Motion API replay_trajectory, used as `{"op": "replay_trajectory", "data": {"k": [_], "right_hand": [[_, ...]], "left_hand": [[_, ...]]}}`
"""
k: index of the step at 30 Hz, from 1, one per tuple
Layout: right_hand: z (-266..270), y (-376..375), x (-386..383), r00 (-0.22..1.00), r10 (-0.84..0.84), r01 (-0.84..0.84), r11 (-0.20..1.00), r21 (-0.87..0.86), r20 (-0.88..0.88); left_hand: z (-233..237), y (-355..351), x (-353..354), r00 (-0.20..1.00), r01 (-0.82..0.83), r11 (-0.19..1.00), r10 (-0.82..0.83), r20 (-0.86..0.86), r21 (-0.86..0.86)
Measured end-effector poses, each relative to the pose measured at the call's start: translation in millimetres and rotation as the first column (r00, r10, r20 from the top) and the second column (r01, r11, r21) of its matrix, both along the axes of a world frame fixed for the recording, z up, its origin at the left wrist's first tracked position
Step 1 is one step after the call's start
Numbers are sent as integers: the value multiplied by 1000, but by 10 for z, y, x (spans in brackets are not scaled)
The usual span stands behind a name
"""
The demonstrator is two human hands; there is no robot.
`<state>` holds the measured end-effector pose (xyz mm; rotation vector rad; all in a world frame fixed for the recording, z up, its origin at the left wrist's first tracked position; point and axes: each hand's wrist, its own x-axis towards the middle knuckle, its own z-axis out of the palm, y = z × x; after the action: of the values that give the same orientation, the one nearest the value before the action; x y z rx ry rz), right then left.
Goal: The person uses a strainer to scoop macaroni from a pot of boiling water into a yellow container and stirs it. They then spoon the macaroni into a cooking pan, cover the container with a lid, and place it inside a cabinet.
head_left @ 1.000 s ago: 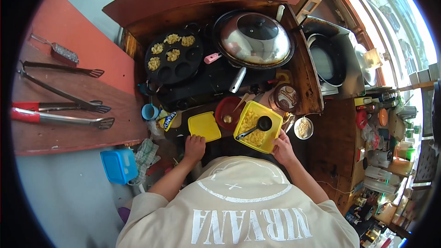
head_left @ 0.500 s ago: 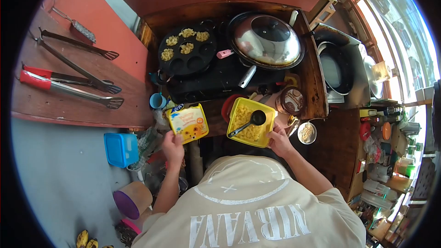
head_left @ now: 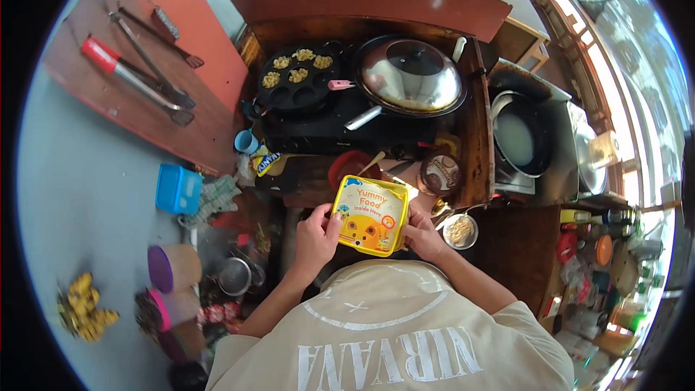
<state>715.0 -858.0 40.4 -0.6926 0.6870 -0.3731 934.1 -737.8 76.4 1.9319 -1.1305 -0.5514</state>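
Observation:
The yellow lid (head_left: 371, 213), printed "Yummy Food Inside Here", lies over the yellow food container in front of my chest and hides its contents. My left hand (head_left: 317, 237) grips the lid's left edge, thumb on top. At the opposite side my right hand (head_left: 426, 235) is closed on the container's right edge. Just beyond them is a red bowl (head_left: 346, 166). To the right of my right hand stands a small metal pan (head_left: 461, 231) with pale bits in it.
A round-hollowed pan (head_left: 300, 94) with several filled hollows sits on the stove, beside a lidded wok (head_left: 413, 76). Tongs (head_left: 137, 80) hang on the left board. A blue mug (head_left: 246, 142) and a brown-lidded tub (head_left: 440, 174) stand near the stove. Bananas (head_left: 87, 308) are at lower left.
My left hand has brought the lid rightward over the container, covering the yellow pieces and black ladle. My right hand keeps hold of the container. The head view has shifted.

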Motion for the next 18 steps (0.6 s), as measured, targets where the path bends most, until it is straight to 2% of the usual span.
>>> {"op": "replay_trajectory", "data": {"k": [2, 6, 8, 10, 12, 14, 16, 18], "right_hand": [[-138, -53, -366, 993, 77, -73, 996, -43, 94], [-137, -159, -977, 977, 202, -192, 974, -117, 75], [66, -148, -1215, 955, 295, -292, 953, -84, 24], [-17, -121, -1393, 942, 334, -330, 942, -65, 44], [-37, -26, -1466, 921, 377, -372, 926, -68, 96], [2, 58, -1465, 891, 440, -432, 897, -93, 110], [40, 156, -1407, 856, 504, -478, 856, -198, 114], [0, 270, -1386, 836, 533, -507, 841, -190, 131]], "left_hand": [[7, 93, -494, 995, -87, 996, 87, 46, 6], [-30, 248, -1348, 959, -223, 971, 203, 198, 85], [-46, 366, -1717, 947, -287, 958, 279, 160, 25], [-84, 502, -1980, 933, -334, 942, 332, 136, -7], [-105, 668, -2190, 879, -458, 888, 459, -127, 34], [-155, 823, -2330, 848, -516, 856, 513, -134, 16], [-246, 973, -2384, 819, -563, 827, 557, -135, -3], [-288, 1098, -2417, 747, -647, 763, 636, -196, 11]]}}
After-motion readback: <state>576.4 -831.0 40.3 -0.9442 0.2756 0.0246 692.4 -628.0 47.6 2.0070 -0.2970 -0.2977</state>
